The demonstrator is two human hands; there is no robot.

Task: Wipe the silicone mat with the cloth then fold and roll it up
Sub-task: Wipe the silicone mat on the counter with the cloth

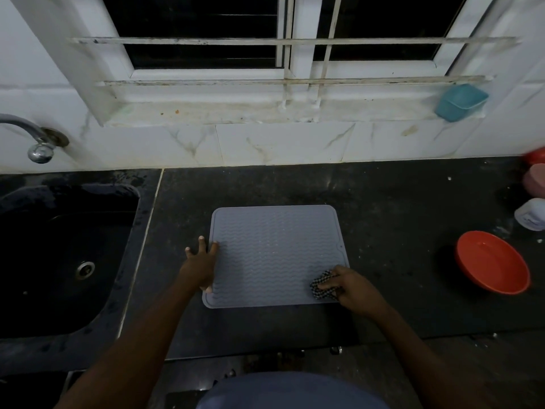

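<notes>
Mat: the grey silicone mat (275, 255) lies flat and fully unrolled at the centre of the frame, on the black counter (398, 202). It sits square to the person, so every part looks within easy reach of a wiping stroke.

Left hand: the left hand (200, 265) is spread wide and flat, holding nothing. It rests along the mat's left edge with some fingertips on the ribbed surface and some on the counter. I take this as an anchor, so the mat does not slide when rubbed.

Right hand: the right hand (352, 287) is closed around a bunched black-and-white checked cloth (323, 286), pressing it down on the mat's lower right corner. Bunching gives a firm pad to push with.

Stage: wiping, I would judge, worked from a corner. No edge is lifted, so folding and rolling are not yet begun.

Sink: the dark sink (59, 261) lies at the left of the frame, well apart from the mat, with a tap (35, 140) above it at the upper left.

Bowl: an orange bowl (492, 262) stands at the right, clear of the wiping area.

Sill: a teal container (460, 101) sits on the window ledge, upper right.

Risk: a hard stroke toward the unpinned right side could ruck the mat.
</notes>
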